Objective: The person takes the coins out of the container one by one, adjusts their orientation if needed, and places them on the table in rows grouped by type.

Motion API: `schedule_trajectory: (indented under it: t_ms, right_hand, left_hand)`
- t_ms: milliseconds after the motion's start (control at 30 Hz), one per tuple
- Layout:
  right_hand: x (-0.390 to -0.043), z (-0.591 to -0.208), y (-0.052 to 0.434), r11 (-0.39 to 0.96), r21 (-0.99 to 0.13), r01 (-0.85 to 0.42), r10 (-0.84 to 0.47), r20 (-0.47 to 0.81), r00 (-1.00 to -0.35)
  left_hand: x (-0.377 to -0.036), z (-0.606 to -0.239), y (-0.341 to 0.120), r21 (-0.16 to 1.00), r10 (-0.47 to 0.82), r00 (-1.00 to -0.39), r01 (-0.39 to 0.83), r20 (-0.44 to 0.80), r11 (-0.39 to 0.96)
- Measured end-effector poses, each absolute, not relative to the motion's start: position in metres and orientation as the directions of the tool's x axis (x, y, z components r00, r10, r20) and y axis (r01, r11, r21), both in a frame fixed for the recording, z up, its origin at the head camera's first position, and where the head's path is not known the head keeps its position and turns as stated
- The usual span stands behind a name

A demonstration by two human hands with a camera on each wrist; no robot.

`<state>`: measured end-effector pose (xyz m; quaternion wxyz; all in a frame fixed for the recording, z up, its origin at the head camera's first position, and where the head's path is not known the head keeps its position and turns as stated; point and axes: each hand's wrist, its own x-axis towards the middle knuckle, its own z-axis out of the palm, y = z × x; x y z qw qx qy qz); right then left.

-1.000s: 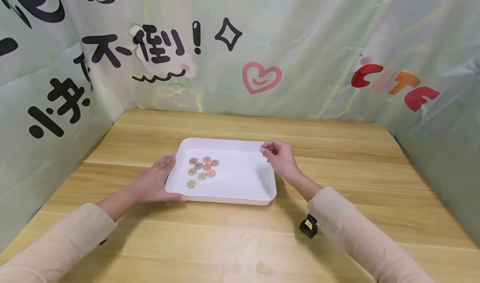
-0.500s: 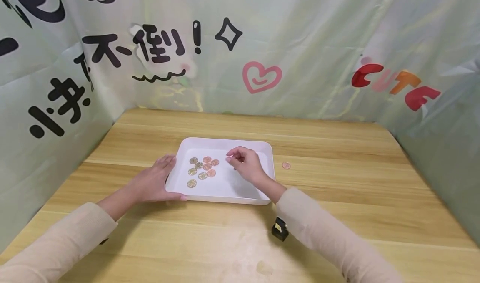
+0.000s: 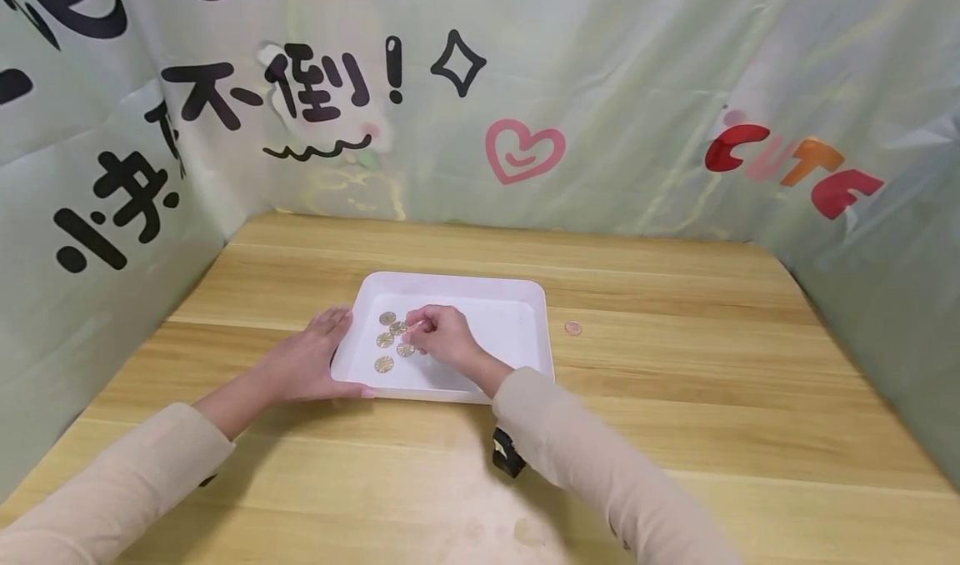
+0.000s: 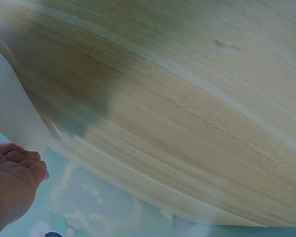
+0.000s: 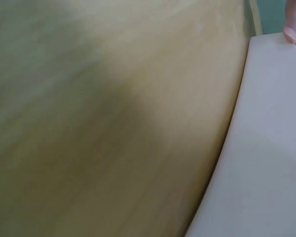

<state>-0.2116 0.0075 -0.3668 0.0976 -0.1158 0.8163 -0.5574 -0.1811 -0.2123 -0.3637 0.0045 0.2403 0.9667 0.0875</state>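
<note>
A white tray point(image 3: 487, 323) lies on the wooden table, with several gold-coloured coins point(image 3: 384, 365) in its left part. My left hand point(image 3: 311, 363) grips the tray's near left corner, fingers along the left side and thumb at the front wall. Inside the tray, my right hand point(image 3: 444, 336) reaches down over the coins, and its thumb and index finger pinch a copper coin point(image 3: 415, 327), of which only a sliver shows. The copper coins beneath that hand are hidden. In the left wrist view, the left hand's fingers point(image 4: 27, 163) rest against the tray's outer wall point(image 4: 12, 98).
One copper coin point(image 3: 573, 328) lies on the table point(image 3: 675, 365), right of the tray. A printed cloth point(image 3: 600, 90) hangs behind the table and along both sides. A small black device point(image 3: 507, 454) is at the right wrist.
My right hand has moved left from the tray's right rim to the coins and now pinches one. A copper coin on the table at right has come into view. The left hand stays put.
</note>
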Motion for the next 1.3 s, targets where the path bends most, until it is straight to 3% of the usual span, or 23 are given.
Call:
schedule_trajectory:
  t_ms: [233,767,1300]
  right_hand:
    - [-0.214,-0.375,-0.001,0.465,-0.885,0.001,-0.269,-0.142,-0.953]
    - [-0.21,-0.378,-0.006,0.648,-0.729,-0.222,-0.318,0.006,-0.948]
    - [-0.21,-0.369,-0.007,0.82,-0.529,-0.221,-0.323,-0.108,-0.94]
  left_hand:
    - [-0.18,-0.362,-0.211,0.17,0.464,-0.886,0.46,0.019,0.871]
    - [-0.179,-0.36,-0.211,0.156,0.475,-0.879,0.475,0.036,0.866]
    - [-0.178,-0.361,-0.212,0.152,0.474,-0.88,0.473,0.035,0.868]
